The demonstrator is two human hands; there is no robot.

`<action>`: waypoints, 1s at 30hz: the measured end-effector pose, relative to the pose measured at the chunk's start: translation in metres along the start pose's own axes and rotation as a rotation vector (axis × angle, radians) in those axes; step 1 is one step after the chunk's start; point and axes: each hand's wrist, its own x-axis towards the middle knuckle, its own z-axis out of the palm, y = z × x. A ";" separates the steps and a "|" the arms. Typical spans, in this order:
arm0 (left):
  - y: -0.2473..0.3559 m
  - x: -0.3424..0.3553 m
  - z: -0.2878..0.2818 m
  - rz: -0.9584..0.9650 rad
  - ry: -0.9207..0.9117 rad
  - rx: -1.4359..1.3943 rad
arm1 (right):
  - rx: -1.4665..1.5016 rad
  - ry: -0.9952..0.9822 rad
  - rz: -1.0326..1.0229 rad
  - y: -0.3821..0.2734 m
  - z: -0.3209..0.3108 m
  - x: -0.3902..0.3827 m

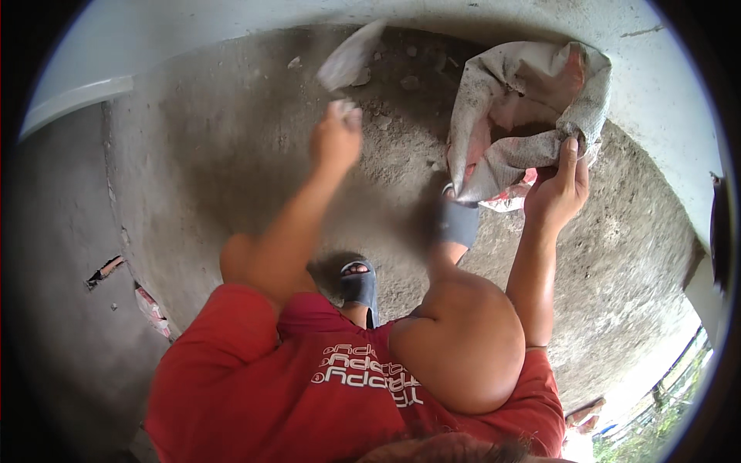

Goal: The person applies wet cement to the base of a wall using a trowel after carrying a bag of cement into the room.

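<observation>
Gripped by the right hand [559,185] only at its near rim, the limp sack [532,154] could sag shut, while the left hand [336,140] clutches a blurred trowel-like tool [350,60].

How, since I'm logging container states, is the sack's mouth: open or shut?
Open: the sack gapes at the top, showing its inside, with the right hand gripping its rim.

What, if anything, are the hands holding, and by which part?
The right hand holds the sack by its near rim. The left hand grips a pale, flat thing by its near end, too blurred to name.
</observation>
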 end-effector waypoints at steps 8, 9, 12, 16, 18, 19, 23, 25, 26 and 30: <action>-0.074 0.099 0.061 -0.084 0.040 0.127 | -0.013 0.145 -0.029 -0.016 -0.009 -0.002; -0.051 0.091 0.073 -0.104 0.040 0.118 | -0.062 0.188 -0.079 -0.020 -0.012 -0.001; -0.027 0.062 0.091 -0.028 -0.007 0.138 | -0.119 0.265 -0.134 -0.023 -0.020 0.007; -0.024 0.013 0.077 0.115 -0.090 0.079 | 0.002 0.280 -0.118 -0.040 -0.033 0.019; -0.038 -0.002 0.067 0.012 -0.034 0.006 | 0.012 0.271 -0.147 -0.045 -0.032 0.019; -0.053 -0.015 0.070 -0.093 0.031 -0.026 | 0.025 0.309 -0.153 -0.042 -0.032 0.018; -0.030 -0.089 0.104 -0.712 -0.117 -0.648 | 0.086 0.297 -0.134 -0.032 -0.039 0.017; 0.026 -0.109 0.109 -1.027 -0.154 -0.990 | 0.087 0.264 -0.132 -0.035 -0.035 0.015; 0.050 -0.103 0.116 -1.074 -0.173 -1.093 | 0.082 0.248 -0.132 -0.035 -0.032 0.012; 0.096 -0.015 0.136 -0.874 -0.193 -1.254 | 0.123 0.209 -0.111 -0.037 -0.027 0.012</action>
